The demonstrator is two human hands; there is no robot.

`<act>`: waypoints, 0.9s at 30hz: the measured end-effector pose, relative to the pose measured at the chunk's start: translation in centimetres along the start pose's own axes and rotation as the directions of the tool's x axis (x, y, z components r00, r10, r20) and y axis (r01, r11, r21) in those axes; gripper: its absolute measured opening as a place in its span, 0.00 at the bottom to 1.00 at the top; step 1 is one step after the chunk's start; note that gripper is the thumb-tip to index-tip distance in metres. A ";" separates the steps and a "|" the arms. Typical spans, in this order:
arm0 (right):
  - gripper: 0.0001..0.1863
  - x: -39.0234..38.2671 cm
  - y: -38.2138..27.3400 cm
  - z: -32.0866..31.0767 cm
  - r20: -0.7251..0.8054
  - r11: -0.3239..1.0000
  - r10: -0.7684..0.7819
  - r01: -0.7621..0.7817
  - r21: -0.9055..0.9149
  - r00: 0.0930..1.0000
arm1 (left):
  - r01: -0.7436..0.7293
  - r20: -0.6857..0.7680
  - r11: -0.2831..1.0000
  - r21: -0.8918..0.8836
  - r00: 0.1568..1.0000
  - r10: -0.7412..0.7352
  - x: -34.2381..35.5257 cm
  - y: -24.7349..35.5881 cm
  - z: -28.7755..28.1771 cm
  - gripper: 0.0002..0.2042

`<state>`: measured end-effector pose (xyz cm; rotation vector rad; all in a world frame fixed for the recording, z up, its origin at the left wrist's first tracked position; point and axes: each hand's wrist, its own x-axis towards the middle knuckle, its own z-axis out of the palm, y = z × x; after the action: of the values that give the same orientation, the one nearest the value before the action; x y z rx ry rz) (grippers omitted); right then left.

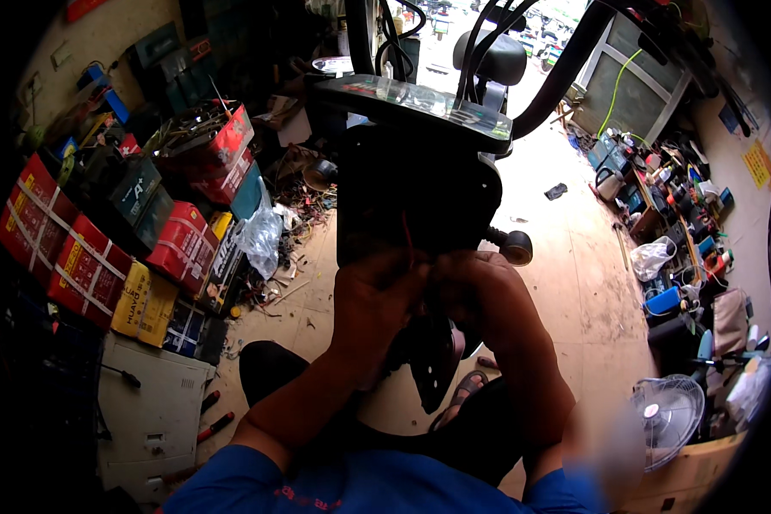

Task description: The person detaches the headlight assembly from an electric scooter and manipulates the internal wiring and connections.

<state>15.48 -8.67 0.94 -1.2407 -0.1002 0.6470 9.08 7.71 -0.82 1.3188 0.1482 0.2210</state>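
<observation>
Both hands meet at the lower edge of a black housing (420, 184) on the front of a two- or three-wheeled vehicle. A thin red wire (406, 231) comes down to the fingers of my left hand (370, 295), which are pinched round it. Close against it, my right hand (481, 287) is bent inward with its fingers closed; shadow hides what they hold. Above the housing sits a glossy dashboard panel (420, 104), with dark cables (471, 64) rising behind it. Small round lamps stick out on the left (320, 175) and right (516, 248).
Strapped red boxes (90, 270) and other cartons are piled on the left, near a clear plastic bag (261, 240). Screwdrivers (216, 427) lie by a pale metal cabinet (150, 411). Cluttered shelves (660, 206) and a fan (666, 421) stand on the right.
</observation>
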 end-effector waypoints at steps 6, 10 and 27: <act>0.11 -1.2 0.7 0.2 -0.067 0.682 -0.527 0.375 -0.628 0.847 | 0.023 -0.012 0.999 -0.041 1.000 -0.023 0.2 -0.2 -0.2 0.07; 0.16 -1.5 1.4 0.1 0.260 0.020 -0.841 0.507 -0.861 0.475 | -0.020 0.010 0.999 -0.042 1.000 0.021 0.4 -0.7 -0.2 0.07; 0.07 0.0 1.5 0.2 0.034 0.774 -0.435 0.393 -0.497 0.900 | -0.139 -0.012 0.989 0.047 0.990 0.140 0.0 -0.6 -0.2 0.08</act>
<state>14.77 -8.27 -0.31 -1.6726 -0.4853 0.1744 9.07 7.80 -1.49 1.3752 0.0740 0.3485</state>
